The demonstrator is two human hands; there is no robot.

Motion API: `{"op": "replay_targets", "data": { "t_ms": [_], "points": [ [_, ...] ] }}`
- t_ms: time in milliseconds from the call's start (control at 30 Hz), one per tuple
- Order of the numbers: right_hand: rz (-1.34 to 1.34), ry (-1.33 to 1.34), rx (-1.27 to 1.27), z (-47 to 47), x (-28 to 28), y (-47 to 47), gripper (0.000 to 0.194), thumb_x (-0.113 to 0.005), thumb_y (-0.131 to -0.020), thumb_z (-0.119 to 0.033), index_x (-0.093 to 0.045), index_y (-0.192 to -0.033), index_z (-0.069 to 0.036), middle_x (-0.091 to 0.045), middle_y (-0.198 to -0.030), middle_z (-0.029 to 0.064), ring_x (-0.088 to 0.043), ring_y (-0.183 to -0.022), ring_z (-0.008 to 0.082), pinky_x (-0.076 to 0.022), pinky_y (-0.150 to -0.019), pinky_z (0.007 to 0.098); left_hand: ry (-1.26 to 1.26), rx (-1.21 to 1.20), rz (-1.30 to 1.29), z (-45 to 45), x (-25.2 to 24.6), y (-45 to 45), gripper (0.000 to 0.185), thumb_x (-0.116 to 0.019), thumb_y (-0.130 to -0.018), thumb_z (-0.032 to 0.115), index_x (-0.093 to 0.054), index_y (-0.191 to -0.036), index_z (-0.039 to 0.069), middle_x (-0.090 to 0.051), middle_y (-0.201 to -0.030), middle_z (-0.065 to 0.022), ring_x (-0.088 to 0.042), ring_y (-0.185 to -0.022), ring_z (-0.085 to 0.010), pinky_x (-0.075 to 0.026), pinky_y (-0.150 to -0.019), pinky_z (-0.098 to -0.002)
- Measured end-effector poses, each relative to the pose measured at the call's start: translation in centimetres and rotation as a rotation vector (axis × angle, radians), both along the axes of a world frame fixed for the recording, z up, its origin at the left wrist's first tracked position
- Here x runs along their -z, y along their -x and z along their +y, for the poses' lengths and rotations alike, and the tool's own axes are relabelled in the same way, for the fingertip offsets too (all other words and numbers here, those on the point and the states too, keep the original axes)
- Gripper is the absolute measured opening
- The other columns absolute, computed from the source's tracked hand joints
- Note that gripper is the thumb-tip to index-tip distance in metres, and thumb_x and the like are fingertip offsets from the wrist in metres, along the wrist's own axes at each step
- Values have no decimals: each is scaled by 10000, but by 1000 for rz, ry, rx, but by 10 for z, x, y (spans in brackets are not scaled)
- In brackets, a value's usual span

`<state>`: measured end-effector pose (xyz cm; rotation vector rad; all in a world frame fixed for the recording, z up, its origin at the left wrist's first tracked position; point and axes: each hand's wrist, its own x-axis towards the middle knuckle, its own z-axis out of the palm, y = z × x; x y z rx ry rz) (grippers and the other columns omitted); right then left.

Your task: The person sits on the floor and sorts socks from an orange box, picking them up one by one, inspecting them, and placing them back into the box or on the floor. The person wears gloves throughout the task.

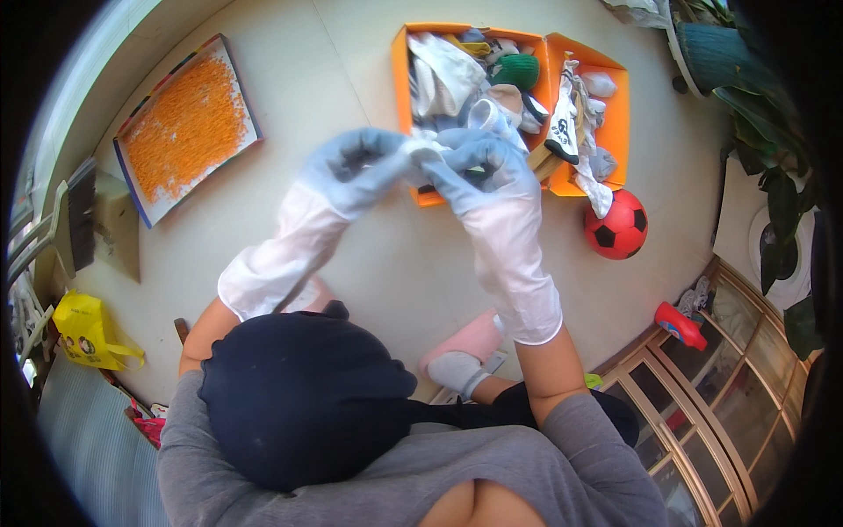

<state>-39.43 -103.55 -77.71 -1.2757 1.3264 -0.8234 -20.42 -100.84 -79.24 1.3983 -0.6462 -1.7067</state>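
My left hand (359,168) and my right hand (484,165) wear grey-blue rubber gloves with long white cuffs. Between their fingertips, both pinch a small whitish piece of cloth (425,146), blurred and largely covered by the gloves. They are raised over the near edge of an open orange box (398,72), hiding part of it. Inside its left part lie crumpled socks, among them a white one (448,79) and a green one (517,71). More socks fill the right part, and a white sock with black lettering (563,128) lies across the divider.
A red and black football (616,224) touches the box's near right corner, with a sock draped onto it. At left are a shallow tray of orange granules (188,128), a broom (79,217) and a yellow bag (85,329). A red bottle (681,326) rests by the glazed cabinet (737,369).
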Motion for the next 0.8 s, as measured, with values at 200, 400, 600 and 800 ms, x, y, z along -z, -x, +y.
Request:
{"op": "replay_targets", "data": {
  "t_ms": [200, 400, 600, 800],
  "points": [
    [248, 250, -67, 8, -1, -8, 207, -878, -808, -23, -699, -913, -34, -752, -1046, 83, -702, -997, 236, -565, -871, 353, 35, -20, -59, 8, 18, -1, 271, -793, -962, 202, -675, -1118, 15, -720, -979, -40, -691, -915, -126, -561, -842, -276],
    [388, 258, -107, 8, 15, 5, 213, -809, -831, 5, -659, -978, -26, -702, -1000, 105, -662, -884, 278, -559, -795, 383, 21, -149, 173, 23, 36, -1, 177, -731, -1020, 124, -686, -1168, 39, -724, -1050, -34, -677, -965, -128, -544, -882, -277],
    [228, 38, -4, 15, 30, -7, 137, -691, -879, 34, -634, -990, -22, -683, -933, 94, -646, -777, 230, -544, -767, 353, -193, -157, 920, 33, 39, -1, 255, -685, -1046, 278, -673, -1137, 41, -712, -1116, -86, -675, -978, -207, -548, -880, -387],
    [-733, -643, 241, 32, 65, -2, 196, -600, -881, 74, -625, -980, -92, -677, -904, 7, -666, -815, 133, -541, -756, 267, -182, -137, 550, 33, 37, -2, 209, -727, -1015, 250, -715, -1071, 49, -714, -978, -35, -677, -878, -138, -545, -802, -307]
  ]
}}
